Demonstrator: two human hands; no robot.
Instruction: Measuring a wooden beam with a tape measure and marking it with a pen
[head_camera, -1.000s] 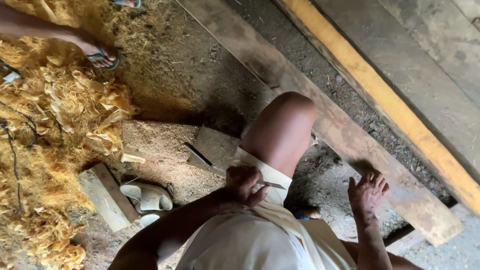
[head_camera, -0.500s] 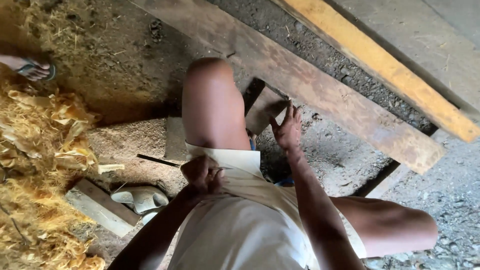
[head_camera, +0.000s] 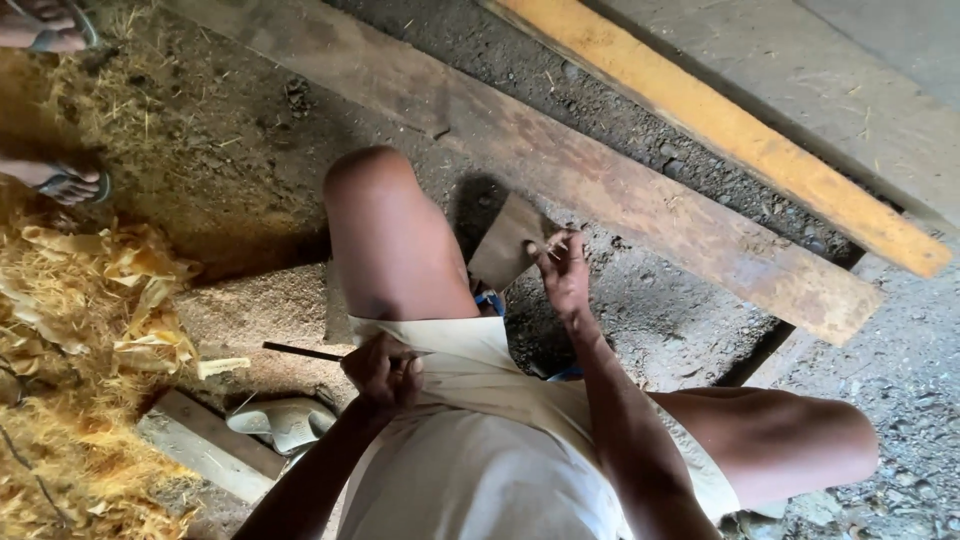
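1. Long brown plank (head_camera: 620, 190) runs diagonally across the dirt floor (head_camera: 680, 320), upper left to lower right; a yellow-edged beam (head_camera: 740, 140) lies parallel, just beyond it.
2. Heap of pale wood shavings (head_camera: 80, 330) fills the left side; sawdust spreads over the ground beside it.
3. Person sits low w/ knees bent, light shorts (head_camera: 480, 440); left knee raised at centre frame, right thigh stretched toward lower right.
4. Short offcut board (head_camera: 205, 455) lies at lower left, a worn whitish sandal (head_camera: 285, 422) touching its edge.
5. Small flat piece of wood (head_camera: 505, 240) is held up between the knees, in front of the plank: right hand (head_camera: 562, 265) pinches its lower right edge w/ fingertips, piece tilted.
6. Left hand (head_camera: 385, 368) is clenched round a thin dark rod-like tool (head_camera: 300, 351), resting at the shorts' hem; tool points left, approx. level. What kind of tool: can't tell.
7. Another person's sandalled foot (head_camera: 65, 183) stands at far left edge, a second foot (head_camera: 45, 25) at top left corner.
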